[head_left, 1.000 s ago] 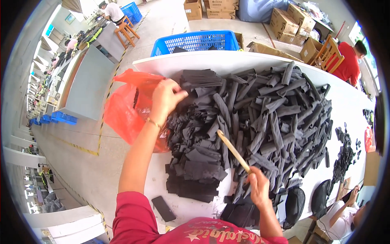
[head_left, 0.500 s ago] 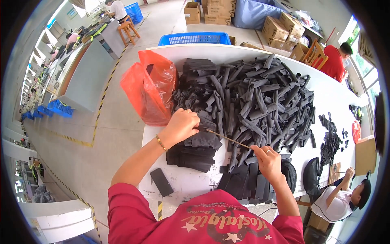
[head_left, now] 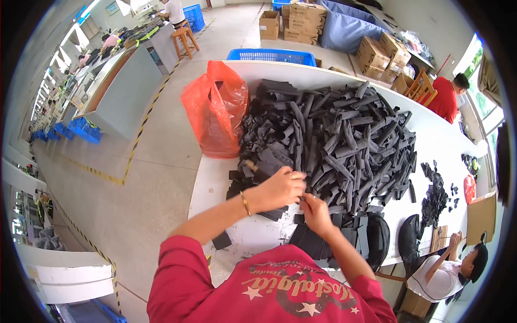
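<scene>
The wooden stick (head_left: pixel 250 165) stands over black pieces (head_left: pixel 344 145) on the tabletop (head_left: pixel 209 185), its tip at ten o'clock from both hands, long axis running toward four, the nearer left hand's (head_left: pixel 280 189) grip curled, contents unclear, the right hand's (head_left: pixel 318 214) apparently closed around its hidden end.

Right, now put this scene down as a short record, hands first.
Left hand: close beside the right, blurred; grip unclear
Right hand: fingers bent; hold unclear
Tool: light wooden stick, tip showing up and left of the left hand
Pile: rolled matte black strips, heaped on a white-topped table
Bag: translucent red plastic bag, left of the pile
Crate: blue slotted plastic crate, beyond the table's far edge
</scene>
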